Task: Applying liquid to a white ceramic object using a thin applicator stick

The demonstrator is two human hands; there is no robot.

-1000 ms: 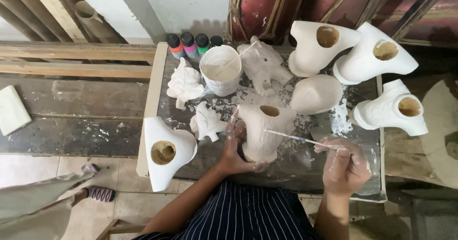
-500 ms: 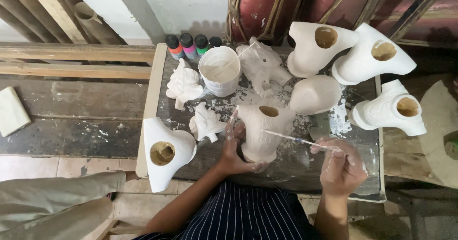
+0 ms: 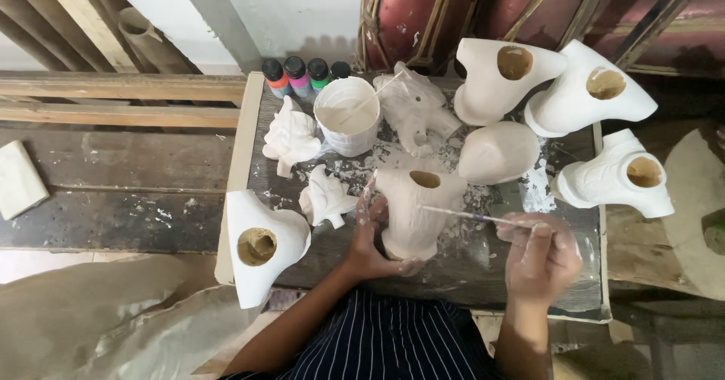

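Near the counter's (image 3: pixel 302 267) front edge, left hand (image 3: pixel 374 236) fingers clasp the half-coated figurine (image 3: pixel 415 210), right hand (image 3: pixel 540 255) fingers pinch a brush (image 3: pixel 468 215); the surrounding figurines already look white.

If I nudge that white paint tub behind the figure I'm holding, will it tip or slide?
The tub looks squat and wide, so it would probably slide rather than tip. It seems nearly full, so likely heavy and prone to slopping. The stick leaning in it might swing.

Craft workshop, rough paint-spattered wooden bench (image 3: pixel 189 221), unpainted white plaster figures (image 3: pixel 502 78), paint bottles (image 3: pixel 302 74), tub of white paint (image 3: pixel 347 116)
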